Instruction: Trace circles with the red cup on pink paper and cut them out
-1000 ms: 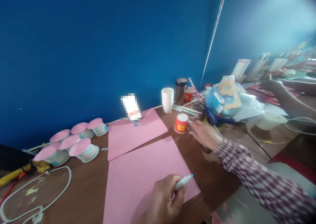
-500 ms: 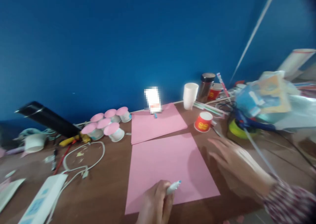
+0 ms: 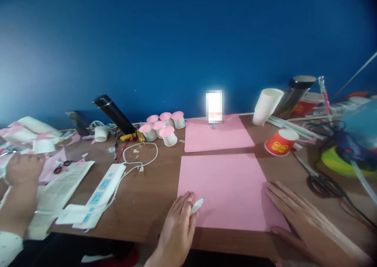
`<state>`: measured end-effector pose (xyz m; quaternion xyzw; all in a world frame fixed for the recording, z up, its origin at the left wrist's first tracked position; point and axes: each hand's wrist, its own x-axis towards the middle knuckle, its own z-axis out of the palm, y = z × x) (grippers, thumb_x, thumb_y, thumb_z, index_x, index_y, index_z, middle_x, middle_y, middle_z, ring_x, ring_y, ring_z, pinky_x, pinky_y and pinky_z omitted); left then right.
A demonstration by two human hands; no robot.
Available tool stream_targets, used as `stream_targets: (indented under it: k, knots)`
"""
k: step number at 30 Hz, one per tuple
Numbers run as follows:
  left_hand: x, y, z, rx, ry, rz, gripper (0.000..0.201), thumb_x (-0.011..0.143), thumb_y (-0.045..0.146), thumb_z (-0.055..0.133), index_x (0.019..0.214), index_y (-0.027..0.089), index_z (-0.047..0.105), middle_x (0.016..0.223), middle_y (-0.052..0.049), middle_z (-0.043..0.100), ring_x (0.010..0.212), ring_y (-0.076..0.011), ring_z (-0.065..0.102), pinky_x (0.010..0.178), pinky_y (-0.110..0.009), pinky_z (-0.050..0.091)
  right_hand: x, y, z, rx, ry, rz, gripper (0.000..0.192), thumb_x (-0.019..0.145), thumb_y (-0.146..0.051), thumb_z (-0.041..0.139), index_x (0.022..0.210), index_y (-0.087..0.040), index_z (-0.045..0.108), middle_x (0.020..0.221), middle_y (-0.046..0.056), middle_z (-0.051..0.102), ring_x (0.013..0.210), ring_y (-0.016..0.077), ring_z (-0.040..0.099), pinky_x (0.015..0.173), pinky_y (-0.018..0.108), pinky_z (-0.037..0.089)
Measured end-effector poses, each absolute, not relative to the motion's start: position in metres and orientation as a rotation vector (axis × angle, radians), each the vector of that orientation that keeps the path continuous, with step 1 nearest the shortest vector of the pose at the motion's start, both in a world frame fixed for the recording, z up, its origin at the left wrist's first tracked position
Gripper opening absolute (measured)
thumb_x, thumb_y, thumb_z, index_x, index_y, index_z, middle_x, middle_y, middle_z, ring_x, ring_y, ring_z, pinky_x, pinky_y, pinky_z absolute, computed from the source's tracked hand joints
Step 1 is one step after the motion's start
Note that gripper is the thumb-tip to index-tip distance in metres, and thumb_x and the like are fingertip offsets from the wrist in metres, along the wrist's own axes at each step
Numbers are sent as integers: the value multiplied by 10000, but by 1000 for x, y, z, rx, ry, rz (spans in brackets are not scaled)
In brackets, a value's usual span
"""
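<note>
A pink sheet of paper (image 3: 220,184) lies on the brown table in front of me. My left hand (image 3: 178,224) rests on its lower left corner, fingers closed round a white pen (image 3: 197,206) with a blue tip that points up and to the right. On the sheet's right edge, my right hand (image 3: 297,216) lies flat with its fingers stretched out and nothing in it. Behind that sheet is another pink sheet (image 3: 218,137), near the wall. A red paper cup (image 3: 281,142) stands beyond my right hand, with black-handled scissors (image 3: 325,183) beside it.
Several small cups with pink tops (image 3: 167,135) stand left of the sheets. A power strip (image 3: 100,196), a white cable (image 3: 156,157) and a black flask (image 3: 113,112) lie further left. Another person's hand (image 3: 25,169) is at the far left. White cups (image 3: 266,106) stand back right.
The view has swung left, bringing in another person's hand. My right hand has come down onto the pink sheet's right edge. My left hand still holds the pen, now at the sheet's left side.
</note>
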<state>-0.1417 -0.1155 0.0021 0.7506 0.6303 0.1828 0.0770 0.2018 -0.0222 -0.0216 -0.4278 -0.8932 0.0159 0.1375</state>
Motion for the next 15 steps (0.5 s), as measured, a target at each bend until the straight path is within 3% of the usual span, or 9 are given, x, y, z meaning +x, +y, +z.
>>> stream_targets:
  k: [5, 9, 11, 15]
  knots:
    - [-157, -126, 2, 2222, 1961, 573, 419, 860, 200, 442, 1277, 189, 409, 1220, -97, 574, 1162, -197, 506, 936, -354, 470, 182, -21, -6, -1168, -2633, 155, 837, 745, -460, 601, 1438, -336, 149, 1422, 30, 385, 1258, 347, 396, 920, 539, 448]
    - [-168, -124, 1, 2238, 1983, 648, 391, 867, 232, 439, 1255, 187, 430, 1191, -99, 592, 1114, -200, 547, 891, -328, 495, 173, -9, 10, -1204, -2621, 282, 676, 778, -454, 577, 1383, -292, 320, 1397, 57, 430, 1271, 317, 383, 975, 502, 416]
    - [-170, -121, 1, 2298, 1953, 712, 385, 867, 241, 440, 1247, 184, 433, 1172, -96, 604, 1095, -200, 561, 880, -320, 500, 177, 5, 14, -1332, -2416, 263, 552, 830, -421, 515, 1332, -237, 381, 1340, 113, 477, 1221, 305, 444, 977, 486, 408]
    - [-165, -112, 4, 2417, 1858, 824, 365, 874, 273, 439, 1227, 185, 439, 1110, -84, 639, 1037, -193, 598, 886, -315, 497, 196, 48, 11, -1584, -1775, 223, 710, 795, -462, 564, 1360, -156, 261, 1287, 192, 478, 1135, 321, 512, 857, 443, 490]
